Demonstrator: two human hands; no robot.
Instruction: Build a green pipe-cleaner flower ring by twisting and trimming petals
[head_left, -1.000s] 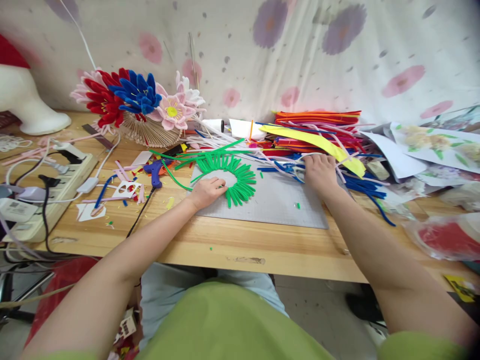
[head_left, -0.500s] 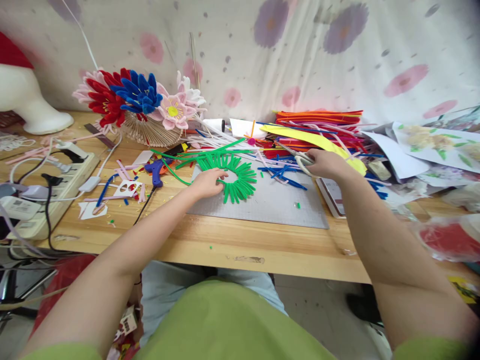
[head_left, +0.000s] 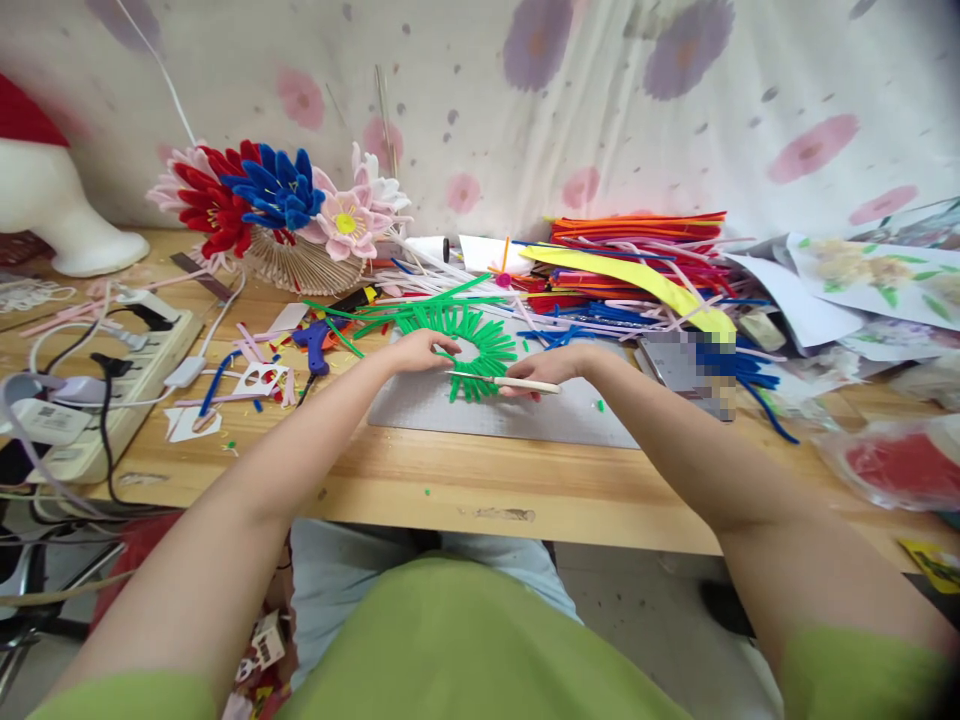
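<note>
A green ring of looped pipe cleaners (head_left: 491,345), with its loops fanning outward, lies on the grey cutting mat (head_left: 420,415). My left hand (head_left: 424,352) is at the ring's left side, fingers curled on its edge. In my right hand (head_left: 551,370) is a pair of scissors (head_left: 534,384) with pale handles, the blades pointing left across the front of the ring. Loose green pipe cleaners (head_left: 435,303) stretch out behind the ring. Several blue pipe cleaners (head_left: 559,336) rest on the mat's back edge.
A blue glue gun (head_left: 319,348) and scraps lie left of the mat, beside a power strip (head_left: 127,400) with cords. Fuzzy flowers (head_left: 281,188) stand behind. Bundled pipe cleaners (head_left: 637,230) and a yellow strip (head_left: 637,280) cover the back right; papers (head_left: 877,285) lie farther right.
My right hand has brought the scissors from the back right of the mat leftward to the ring's front. The left hand stays at the ring's left side.
</note>
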